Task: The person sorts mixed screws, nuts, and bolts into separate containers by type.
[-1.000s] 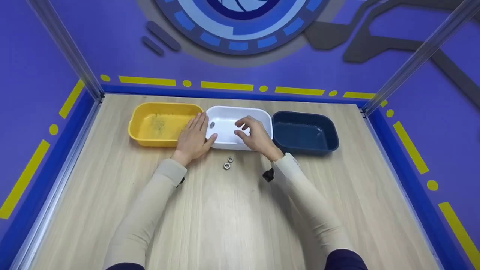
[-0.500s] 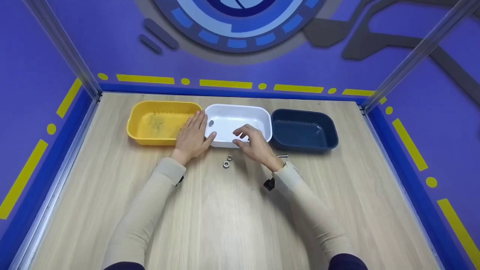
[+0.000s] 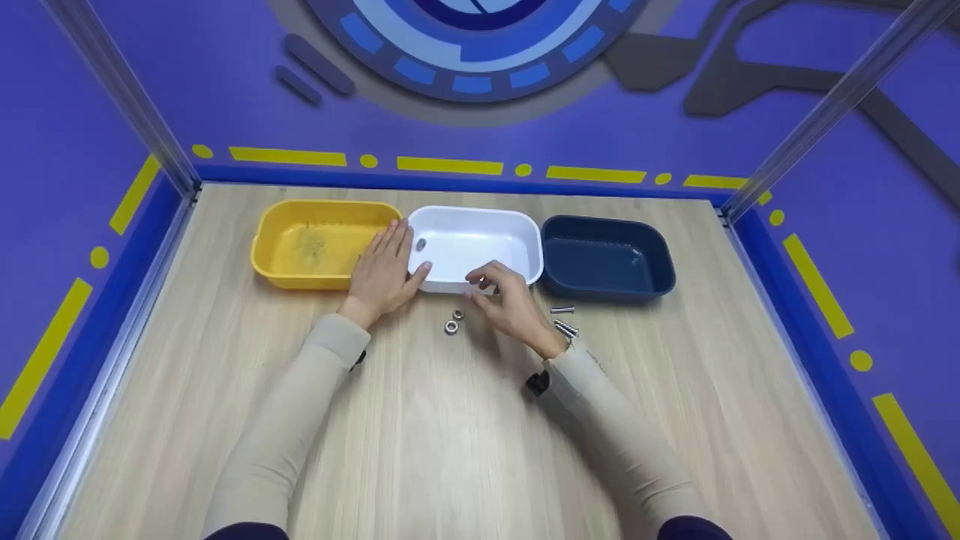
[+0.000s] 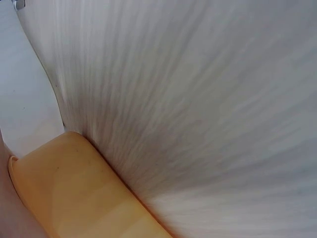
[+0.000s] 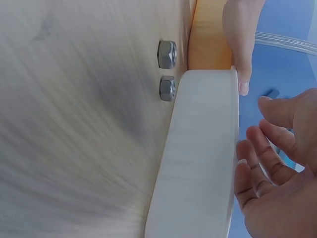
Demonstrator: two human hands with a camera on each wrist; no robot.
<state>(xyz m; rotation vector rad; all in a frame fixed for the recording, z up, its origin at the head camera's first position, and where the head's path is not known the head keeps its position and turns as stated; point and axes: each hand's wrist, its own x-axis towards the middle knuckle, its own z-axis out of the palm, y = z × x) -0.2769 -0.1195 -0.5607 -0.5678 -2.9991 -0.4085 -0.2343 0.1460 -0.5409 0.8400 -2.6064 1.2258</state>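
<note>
My left hand (image 3: 381, 270) lies with straight fingers over the meeting rims of the yellow bin (image 3: 300, 283) and the white bin (image 3: 476, 214). My right hand (image 3: 512, 304) hovers by the white bin's front rim, fingers loosely bent and thumb apart; the right wrist view shows nothing between them. One small metal piece (image 3: 421, 244), probably a nut, lies inside the white bin on the left. Two hex nuts (image 5: 167, 54) sit on the wood before that bin. Beside my right wrist lie a bolt (image 3: 562, 309) and threaded bolts (image 3: 566, 328), partly hidden.
A dark blue bin (image 3: 607, 292) stands against the white bin's right side. Dark specks mark the yellow bin's floor. Blue-purple walls with metal posts (image 3: 832, 112) enclose the wooden table (image 3: 442, 450) at the back and sides.
My right hand has drawn back toward me, from over the white bin to its front rim. The bolts near its wrist have come into view. My left hand stays in place.
</note>
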